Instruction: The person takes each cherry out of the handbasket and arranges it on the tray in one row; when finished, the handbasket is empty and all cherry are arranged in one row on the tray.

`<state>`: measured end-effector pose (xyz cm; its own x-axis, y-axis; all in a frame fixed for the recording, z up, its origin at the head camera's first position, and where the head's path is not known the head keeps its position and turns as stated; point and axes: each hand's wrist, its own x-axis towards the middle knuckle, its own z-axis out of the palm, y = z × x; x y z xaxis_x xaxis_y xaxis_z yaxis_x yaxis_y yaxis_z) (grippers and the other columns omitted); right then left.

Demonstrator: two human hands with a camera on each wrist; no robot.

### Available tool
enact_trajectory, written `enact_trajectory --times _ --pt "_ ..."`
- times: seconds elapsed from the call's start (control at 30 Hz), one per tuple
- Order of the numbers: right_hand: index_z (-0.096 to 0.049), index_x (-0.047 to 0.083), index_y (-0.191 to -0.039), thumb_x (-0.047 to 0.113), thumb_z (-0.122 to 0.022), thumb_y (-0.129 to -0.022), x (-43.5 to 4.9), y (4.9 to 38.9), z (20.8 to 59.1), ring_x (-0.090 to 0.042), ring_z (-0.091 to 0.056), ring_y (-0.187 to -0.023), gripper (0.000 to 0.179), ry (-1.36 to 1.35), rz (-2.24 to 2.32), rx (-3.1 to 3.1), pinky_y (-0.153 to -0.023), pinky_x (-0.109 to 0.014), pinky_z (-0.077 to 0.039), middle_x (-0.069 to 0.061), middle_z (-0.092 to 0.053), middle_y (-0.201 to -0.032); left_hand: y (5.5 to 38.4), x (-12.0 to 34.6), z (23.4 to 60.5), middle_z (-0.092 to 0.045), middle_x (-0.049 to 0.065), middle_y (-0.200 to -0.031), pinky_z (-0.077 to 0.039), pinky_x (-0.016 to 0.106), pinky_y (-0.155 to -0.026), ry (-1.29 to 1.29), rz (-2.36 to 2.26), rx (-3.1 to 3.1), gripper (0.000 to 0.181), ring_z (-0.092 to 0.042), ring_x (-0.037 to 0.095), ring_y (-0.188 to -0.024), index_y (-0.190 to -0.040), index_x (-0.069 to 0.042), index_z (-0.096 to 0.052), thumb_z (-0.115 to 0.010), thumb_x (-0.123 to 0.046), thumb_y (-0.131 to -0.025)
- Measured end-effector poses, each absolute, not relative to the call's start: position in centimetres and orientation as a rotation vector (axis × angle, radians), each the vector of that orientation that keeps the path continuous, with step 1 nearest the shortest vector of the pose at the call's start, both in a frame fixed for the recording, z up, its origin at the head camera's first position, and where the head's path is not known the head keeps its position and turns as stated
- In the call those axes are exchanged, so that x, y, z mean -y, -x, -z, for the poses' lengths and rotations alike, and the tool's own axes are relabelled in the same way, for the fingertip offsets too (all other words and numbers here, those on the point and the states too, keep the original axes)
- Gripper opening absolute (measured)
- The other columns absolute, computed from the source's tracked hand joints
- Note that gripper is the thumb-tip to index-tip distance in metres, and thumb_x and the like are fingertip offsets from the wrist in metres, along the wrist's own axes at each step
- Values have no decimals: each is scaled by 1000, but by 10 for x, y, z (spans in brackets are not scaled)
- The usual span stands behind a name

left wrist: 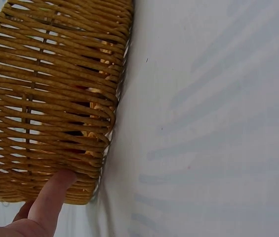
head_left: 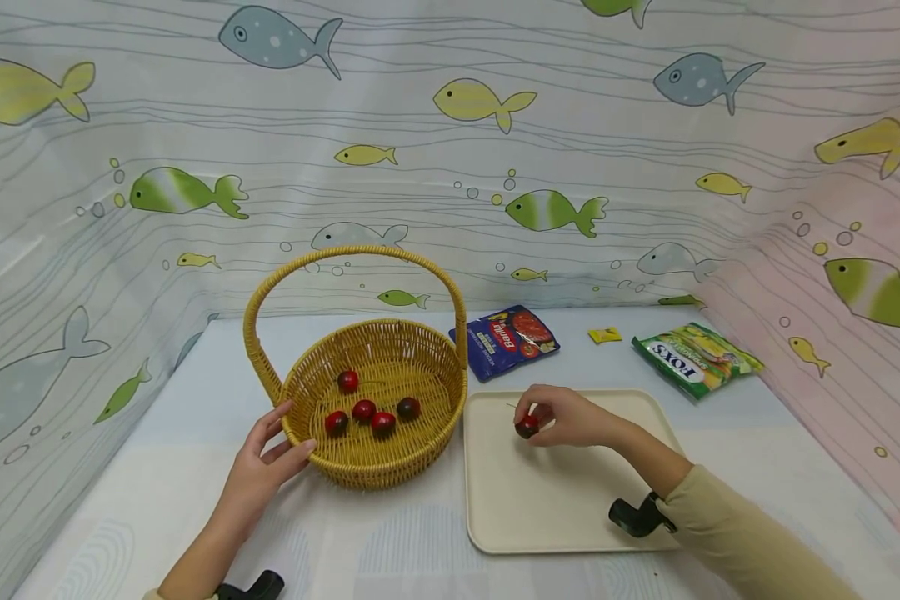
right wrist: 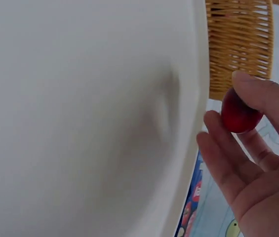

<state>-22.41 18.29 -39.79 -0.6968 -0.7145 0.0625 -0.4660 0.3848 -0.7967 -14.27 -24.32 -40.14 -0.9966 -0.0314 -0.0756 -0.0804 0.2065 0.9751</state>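
Note:
My right hand (head_left: 566, 417) pinches a dark red cherry (head_left: 527, 427) between thumb and fingertips, over the cream tray (head_left: 570, 508). A thin stem sticks out to the left of the fruit. In the right wrist view the same cherry (right wrist: 241, 112) shows beneath the thumb. My left hand (head_left: 270, 454) rests against the near left side of the yellow wicker basket (head_left: 378, 475), its thumb and fingers spread along the wall below the rim. One finger (left wrist: 55, 195) lies against the weave in the left wrist view. Several cherries (head_left: 382, 424) lie inside the basket.
Behind the tray lie a blue Barilla pouch (head_left: 506, 342), a small yellow packet (head_left: 604, 335) and a green Fox's bag (head_left: 696, 360). The tall basket handle (head_left: 354, 250) arches up. A fish-print curtain (head_left: 435, 192) encloses the white table at the back and sides.

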Motion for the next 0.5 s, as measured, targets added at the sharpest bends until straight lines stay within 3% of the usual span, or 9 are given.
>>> enact_trajectory --times 0.23,0.5 --pt "-62 13 -95 6 -78 -74 -175 230 403 -15 -56 -89 28 1039 1050 -2466 -78 -32 -51 3 -56 -96 143 243 401 -13 24 -147 -50 23 -80 112 -1957 -2403 76 -32 38 -128 -150 -16 -14 -62 -21 -91" --pt "-62 11 -93 5 -79 -73 -170 232 409 -17 -53 -85 27 1050 988 -2428 -73 -28 -50 1 -57 -92 143 243 401 -14 23 -146 -50 21 -79 104 -1960 -2408 76 -33 39 -127 -149 -15 -14 -63 -22 -91"
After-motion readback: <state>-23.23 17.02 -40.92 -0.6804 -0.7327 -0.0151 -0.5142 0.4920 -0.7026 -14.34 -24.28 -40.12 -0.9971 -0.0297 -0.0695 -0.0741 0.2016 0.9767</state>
